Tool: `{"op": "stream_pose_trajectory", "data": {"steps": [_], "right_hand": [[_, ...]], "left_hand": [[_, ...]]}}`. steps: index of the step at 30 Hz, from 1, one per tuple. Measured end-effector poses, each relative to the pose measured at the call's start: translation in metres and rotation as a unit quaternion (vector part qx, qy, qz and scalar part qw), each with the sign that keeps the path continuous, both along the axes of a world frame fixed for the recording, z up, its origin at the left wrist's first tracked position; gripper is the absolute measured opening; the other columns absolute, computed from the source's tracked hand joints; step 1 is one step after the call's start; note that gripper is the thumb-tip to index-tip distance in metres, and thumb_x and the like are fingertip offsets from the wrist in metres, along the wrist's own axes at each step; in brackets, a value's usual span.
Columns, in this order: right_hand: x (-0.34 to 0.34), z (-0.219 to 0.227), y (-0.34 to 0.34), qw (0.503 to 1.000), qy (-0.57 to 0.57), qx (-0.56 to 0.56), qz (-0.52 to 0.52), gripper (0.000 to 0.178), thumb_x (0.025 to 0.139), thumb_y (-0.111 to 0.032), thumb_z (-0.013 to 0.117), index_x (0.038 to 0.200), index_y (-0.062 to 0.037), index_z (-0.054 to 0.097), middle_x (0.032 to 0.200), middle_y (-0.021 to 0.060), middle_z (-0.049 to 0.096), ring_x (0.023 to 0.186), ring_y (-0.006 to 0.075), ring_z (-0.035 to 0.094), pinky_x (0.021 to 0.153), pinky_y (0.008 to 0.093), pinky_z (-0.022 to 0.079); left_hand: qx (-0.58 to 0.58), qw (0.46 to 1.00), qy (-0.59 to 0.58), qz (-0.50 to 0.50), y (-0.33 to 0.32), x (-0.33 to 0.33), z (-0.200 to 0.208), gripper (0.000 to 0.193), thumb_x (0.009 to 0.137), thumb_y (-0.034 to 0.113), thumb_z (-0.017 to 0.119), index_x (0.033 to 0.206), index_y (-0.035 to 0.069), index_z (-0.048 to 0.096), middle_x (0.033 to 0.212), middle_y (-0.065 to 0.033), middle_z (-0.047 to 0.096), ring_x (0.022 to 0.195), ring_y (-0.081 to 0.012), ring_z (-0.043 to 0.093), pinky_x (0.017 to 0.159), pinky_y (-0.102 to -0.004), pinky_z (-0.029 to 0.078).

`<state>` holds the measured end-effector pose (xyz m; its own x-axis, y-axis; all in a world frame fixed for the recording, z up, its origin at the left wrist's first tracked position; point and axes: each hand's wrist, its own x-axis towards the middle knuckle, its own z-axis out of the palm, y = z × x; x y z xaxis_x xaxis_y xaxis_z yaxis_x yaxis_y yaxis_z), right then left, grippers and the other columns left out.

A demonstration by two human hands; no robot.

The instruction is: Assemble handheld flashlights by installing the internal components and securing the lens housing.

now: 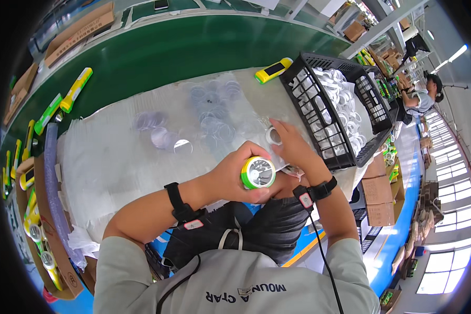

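- Yellow-green flashlight [259,173]: one, reflector upward, clasped in the left hand [230,170] near the worktop [104,183] edge; best kept level and steady.
- Right hand [295,146]: fingertips at one white ring [268,137] (gripping or merely touching, I cannot tell); better handled by its rim.
- Others: one yellow flashlight [273,70] beside the black crate [374,145]; crated rings [340,112] and clear discs [218,131] overlap beyond counting.

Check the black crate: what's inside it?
White rings lie heaped in the black crate, beside what looks like a pale sheet. The heap covers the bottom, so anything underneath cannot be seen.
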<state>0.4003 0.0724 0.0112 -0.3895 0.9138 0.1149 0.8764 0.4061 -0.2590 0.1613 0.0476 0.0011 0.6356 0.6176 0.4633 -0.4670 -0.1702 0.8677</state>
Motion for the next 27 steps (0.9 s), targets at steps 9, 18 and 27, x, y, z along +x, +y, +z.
{"op": "stream_pose_trajectory", "data": {"steps": [9,18,27], "right_hand": [[-0.027,0.114,-0.035,0.977,0.178,-0.115,0.021,0.092,0.070,-0.006,0.071,0.146,-0.0058,0.019,0.125,0.0157,0.055,0.111,0.0316,0.053,0.097,0.0362,0.039],[-0.073,0.143,-0.061,0.963,0.075,-0.093,0.242,0.101,0.065,0.000,0.077,0.146,-0.0029,0.018,0.128,0.0181,0.053,0.111,0.0339,0.053,0.095,0.0385,0.040],[-0.091,0.146,-0.070,0.980,-0.009,-0.078,0.184,0.074,0.064,0.000,0.074,0.132,-0.0016,0.045,0.117,0.0179,0.056,0.104,0.0356,0.054,0.085,0.0394,0.046]], "left_hand": [[0.020,1.000,0.004,0.010,-0.003,0.007,-0.003,0.091,0.067,0.013,0.081,0.133,0.011,0.019,0.108,-0.0099,0.053,0.102,-0.0193,0.055,0.088,-0.0327,0.044],[0.014,1.000,0.011,0.005,-0.003,0.010,0.005,0.117,0.065,0.008,0.084,0.144,0.013,-0.002,0.128,-0.0194,0.050,0.118,-0.0269,0.052,0.099,-0.0411,0.041],[-0.017,0.996,0.086,0.021,-0.006,0.003,0.015,0.126,0.063,0.011,0.086,0.146,0.010,-0.009,0.124,-0.0138,0.054,0.112,-0.0236,0.056,0.096,-0.0365,0.043]]}}
